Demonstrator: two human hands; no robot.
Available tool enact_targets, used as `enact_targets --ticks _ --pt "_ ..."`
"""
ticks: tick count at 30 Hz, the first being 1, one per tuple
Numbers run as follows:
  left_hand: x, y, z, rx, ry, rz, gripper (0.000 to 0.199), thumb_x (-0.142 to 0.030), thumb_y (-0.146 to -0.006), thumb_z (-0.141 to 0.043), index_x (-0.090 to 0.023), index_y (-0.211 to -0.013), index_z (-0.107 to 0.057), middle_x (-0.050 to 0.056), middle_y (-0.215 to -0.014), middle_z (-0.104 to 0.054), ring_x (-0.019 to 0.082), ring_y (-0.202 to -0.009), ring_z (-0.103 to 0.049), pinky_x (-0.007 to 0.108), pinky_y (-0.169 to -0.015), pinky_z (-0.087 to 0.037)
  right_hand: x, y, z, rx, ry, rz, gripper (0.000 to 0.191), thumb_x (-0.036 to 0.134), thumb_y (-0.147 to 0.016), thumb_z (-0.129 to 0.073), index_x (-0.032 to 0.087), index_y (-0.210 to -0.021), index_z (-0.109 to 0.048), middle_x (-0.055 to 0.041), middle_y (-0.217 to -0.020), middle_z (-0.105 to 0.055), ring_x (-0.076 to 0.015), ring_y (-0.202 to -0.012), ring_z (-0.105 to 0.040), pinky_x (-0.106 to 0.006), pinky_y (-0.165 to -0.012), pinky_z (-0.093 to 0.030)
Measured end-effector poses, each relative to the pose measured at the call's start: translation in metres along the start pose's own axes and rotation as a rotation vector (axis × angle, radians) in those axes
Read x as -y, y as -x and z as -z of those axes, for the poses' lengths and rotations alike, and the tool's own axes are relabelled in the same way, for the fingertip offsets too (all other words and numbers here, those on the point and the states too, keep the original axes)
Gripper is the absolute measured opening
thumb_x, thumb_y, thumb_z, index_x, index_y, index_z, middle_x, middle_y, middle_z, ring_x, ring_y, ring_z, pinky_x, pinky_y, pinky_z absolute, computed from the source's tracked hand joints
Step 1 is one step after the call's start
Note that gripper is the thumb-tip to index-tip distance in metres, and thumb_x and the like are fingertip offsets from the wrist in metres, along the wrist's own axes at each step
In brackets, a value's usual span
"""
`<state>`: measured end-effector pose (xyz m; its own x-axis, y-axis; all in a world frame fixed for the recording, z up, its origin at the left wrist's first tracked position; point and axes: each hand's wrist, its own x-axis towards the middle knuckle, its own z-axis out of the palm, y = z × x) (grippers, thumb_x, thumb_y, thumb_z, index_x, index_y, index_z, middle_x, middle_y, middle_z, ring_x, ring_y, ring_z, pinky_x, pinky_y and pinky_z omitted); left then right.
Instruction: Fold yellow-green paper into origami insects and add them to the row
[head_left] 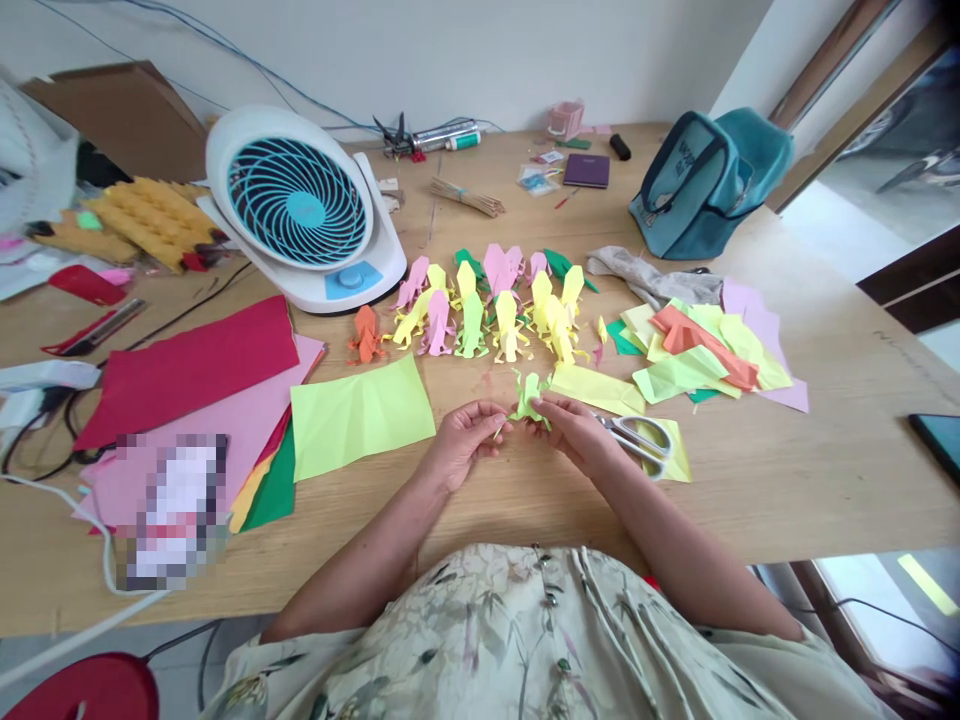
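Note:
A light-green folded paper frog (531, 388) is held between my two hands above the table, its thin legs spread. My left hand (472, 435) pinches one narrow leg of it on the left. On the other side, my right hand (574, 428) grips the frog's body with thumb and fingers. Beyond them stand several finished paper frogs in rows, among them a yellow frog (508, 325), a green frog (472, 325) and an orange frog (366, 333). White-handled scissors (643, 440) lie beside my right wrist, partly hidden, on yellow paper (679, 455).
A yellow-green sheet (360, 410) lies left of my hands, near stacked coloured paper (195, 370). Loose folded pieces (705, 350) are heaped at right. A white fan (300, 205), a teal bag (694, 190) and a grey cloth (645, 275) stand or lie farther back.

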<state>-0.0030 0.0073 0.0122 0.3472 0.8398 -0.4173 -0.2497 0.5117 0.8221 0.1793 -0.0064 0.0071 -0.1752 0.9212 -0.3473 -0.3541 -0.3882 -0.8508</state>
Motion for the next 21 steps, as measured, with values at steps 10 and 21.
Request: enact_targets --ticks 10,21 --pt "0.0003 -0.0026 0.006 0.006 0.038 0.042 0.046 -0.037 -0.054 -0.091 -0.013 -0.086 -0.066 0.001 -0.072 -0.07 0.005 -0.055 -0.058 0.013 -0.045 -0.048 0.0033 -0.0005 0.0025 0.029 -0.07 -0.087 0.034 0.046 -0.06 -0.086 0.018 -0.068 -0.07 -0.0018 -0.07 -0.064 -0.0128 -0.065 -0.053 -0.027 -0.066 -0.048" --pt "0.0031 -0.0018 0.0048 0.056 -0.017 -0.012 0.042 -0.04 -0.062 -0.087 -0.014 -0.088 -0.065 0.002 -0.076 -0.071 0.006 -0.056 -0.057 0.014 -0.046 -0.042 -0.0025 0.0009 -0.0021 -0.012 0.329 0.131 0.038 0.053 -0.063 -0.08 0.018 -0.063 -0.064 0.0022 -0.059 -0.056 -0.0124 -0.059 -0.045 -0.027 -0.057 -0.033"
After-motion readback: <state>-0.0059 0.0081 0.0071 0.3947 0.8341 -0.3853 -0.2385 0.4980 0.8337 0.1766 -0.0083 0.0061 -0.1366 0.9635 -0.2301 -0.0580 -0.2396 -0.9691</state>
